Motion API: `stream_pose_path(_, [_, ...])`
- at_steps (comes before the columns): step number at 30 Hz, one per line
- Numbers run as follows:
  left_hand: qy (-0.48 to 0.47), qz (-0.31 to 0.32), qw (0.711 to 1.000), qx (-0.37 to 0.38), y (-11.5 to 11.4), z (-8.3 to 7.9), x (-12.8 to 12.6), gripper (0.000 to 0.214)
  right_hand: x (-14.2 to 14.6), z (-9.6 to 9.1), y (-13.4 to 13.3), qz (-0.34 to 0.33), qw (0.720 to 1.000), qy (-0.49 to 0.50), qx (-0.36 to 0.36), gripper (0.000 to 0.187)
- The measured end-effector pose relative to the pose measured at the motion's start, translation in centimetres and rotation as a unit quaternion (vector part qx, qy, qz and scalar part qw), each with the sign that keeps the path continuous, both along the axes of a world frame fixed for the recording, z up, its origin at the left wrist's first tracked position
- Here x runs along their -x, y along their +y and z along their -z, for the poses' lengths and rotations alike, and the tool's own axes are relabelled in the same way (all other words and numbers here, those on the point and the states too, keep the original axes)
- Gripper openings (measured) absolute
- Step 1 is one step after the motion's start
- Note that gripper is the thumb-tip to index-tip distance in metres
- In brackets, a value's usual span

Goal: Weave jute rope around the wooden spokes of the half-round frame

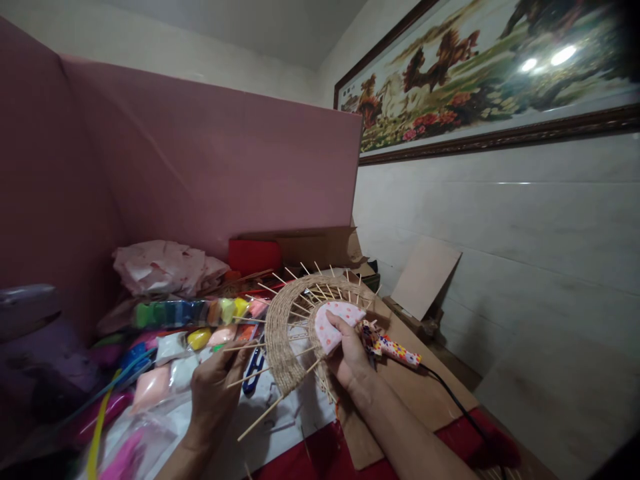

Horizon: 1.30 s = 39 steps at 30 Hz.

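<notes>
A half-round, fan-shaped piece woven from jute twine (281, 327) is held up in front of me, with thin wooden sticks radiating past its outer edge. At its centre sits a pink half-disc with reddish dots (333, 327). My right hand (353, 357) is closed on this centre, thumb on top of the half-disc and fingers underneath, mostly hidden. On the left side, my left hand (217, 377) pinches the outer end of one wooden stick (245, 347). A dark blue tool (254, 367), perhaps a cutter, lies beyond my left fingers.
A glue gun with a flowered cover (397, 350) lies on cardboard (405, 387), its black cord trailing right. Bags of coloured clay (185, 350) crowd the left. Crumpled pale fabric (160, 267) and a red item (255, 255) stand behind. A pink panel (225, 160) borders the table.
</notes>
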<state>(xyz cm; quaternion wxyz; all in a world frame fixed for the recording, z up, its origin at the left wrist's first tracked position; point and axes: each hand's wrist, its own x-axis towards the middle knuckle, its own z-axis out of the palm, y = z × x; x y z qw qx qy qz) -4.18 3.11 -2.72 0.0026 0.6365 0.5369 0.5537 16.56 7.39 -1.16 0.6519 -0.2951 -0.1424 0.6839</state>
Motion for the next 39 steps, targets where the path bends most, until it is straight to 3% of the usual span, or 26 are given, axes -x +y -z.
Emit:
stream_pose_path(3, [0.015,-0.003,1.0,-0.01,0.0,-0.1,-0.1,0.022,0.0,-0.2,-0.1,-0.001,0.999,0.009,0.046,0.019])
stream_pose_path(8, [0.075,-0.066,0.994,-0.041,0.0,-0.3,0.2,0.025,-0.1,-0.4,-0.1,-0.009,0.999,0.007,0.048,0.017])
stream_pose_path(15, [0.205,-0.149,0.961,-0.111,0.0,-1.1,1.0,0.035,-0.4,-0.5,0.0,0.008,0.999,0.006,0.046,0.02])
stream_pose_path(24, [0.203,-0.102,0.969,-0.1,0.2,-1.2,1.2,0.021,-0.9,-0.2,0.2,0.017,0.998,-0.034,0.05,0.018])
stream_pose_path(28, [0.191,-0.05,0.975,-0.101,0.3,-1.4,1.5,0.019,-1.3,-0.4,0.5,0.014,0.998,-0.041,0.044,0.016])
stream_pose_path(34, [0.169,-0.072,0.981,-0.069,0.2,-1.9,1.7,0.022,-1.9,-0.8,0.7,-0.012,0.996,-0.076,0.045,0.013])
stream_pose_path(39, [0.096,-0.031,0.994,-0.034,0.5,-1.9,2.2,0.021,-2.1,-0.7,0.7,-0.063,0.994,-0.085,0.039,0.013])
